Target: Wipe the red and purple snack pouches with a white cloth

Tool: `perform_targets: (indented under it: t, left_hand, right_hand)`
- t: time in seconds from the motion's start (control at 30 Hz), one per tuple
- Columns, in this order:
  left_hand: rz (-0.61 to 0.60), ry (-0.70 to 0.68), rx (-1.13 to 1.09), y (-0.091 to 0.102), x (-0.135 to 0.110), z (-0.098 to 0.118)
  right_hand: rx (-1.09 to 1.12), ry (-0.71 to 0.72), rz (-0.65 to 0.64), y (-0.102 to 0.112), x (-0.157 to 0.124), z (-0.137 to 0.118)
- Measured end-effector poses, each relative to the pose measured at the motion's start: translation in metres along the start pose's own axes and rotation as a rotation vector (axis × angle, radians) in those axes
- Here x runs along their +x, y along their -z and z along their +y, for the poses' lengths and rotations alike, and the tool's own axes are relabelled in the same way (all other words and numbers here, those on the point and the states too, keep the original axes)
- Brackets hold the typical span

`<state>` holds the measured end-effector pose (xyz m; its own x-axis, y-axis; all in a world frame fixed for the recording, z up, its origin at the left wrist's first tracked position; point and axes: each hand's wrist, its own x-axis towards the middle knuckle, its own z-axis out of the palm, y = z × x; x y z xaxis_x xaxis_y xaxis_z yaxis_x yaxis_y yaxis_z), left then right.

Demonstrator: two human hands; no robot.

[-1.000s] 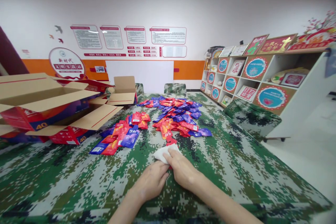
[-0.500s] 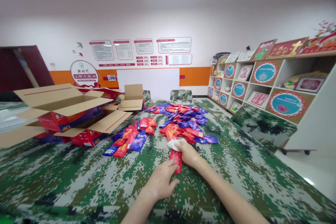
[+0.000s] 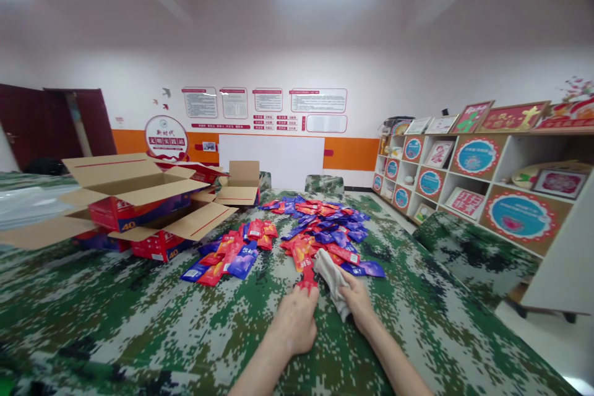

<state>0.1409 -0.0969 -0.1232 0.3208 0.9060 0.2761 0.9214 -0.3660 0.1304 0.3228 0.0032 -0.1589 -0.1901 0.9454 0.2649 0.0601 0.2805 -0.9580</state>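
My left hand (image 3: 297,315) is closed on the near end of a small red packet (image 3: 307,275), just in front of the large pile. A white cloth (image 3: 331,281) hangs from my right hand (image 3: 357,300), its fingers closed round it, to the right of that packet. Ahead of both hands spreads a heap of red and purple packets (image 3: 325,223). Left of it lies a smaller group of packets (image 3: 236,250), also red and purple.
Open cardboard boxes (image 3: 139,198) with red and purple sides are stacked at the left. A camouflage cloth (image 3: 162,322) covers the table. Camouflage-covered chairs (image 3: 459,253) stand at its far and right sides, by a white shelf unit (image 3: 501,167).
My left hand has gone from spread fingers over the red packet to gripping it. My right hand has moved right with the cloth, off the packet. The view has tilted up.
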Motion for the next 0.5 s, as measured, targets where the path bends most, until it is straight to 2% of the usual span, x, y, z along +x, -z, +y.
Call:
perform_targets:
  t: [0.17, 0.27, 0.4, 0.5]
  left_hand:
    - [-0.002, 0.016, 0.018, 0.017, -0.001, -0.008]
    - [0.044, 0.07, -0.081, 0.017, -0.003, -0.018]
    - [0.189, 0.162, -0.39, -0.001, -0.006, -0.021]
    - [0.189, 0.27, -0.686, -0.02, -0.003, -0.017]
  right_hand:
    - [0.051, 0.021, -0.021, 0.001, -0.002, -0.002]
    - [0.063, 0.007, 0.0, 0.002, -0.002, 0.0]
    - [0.141, -0.053, 0.031, 0.001, -0.003, -0.002]
    - [0.203, -0.082, 0.094, 0.003, -0.003, -0.006]
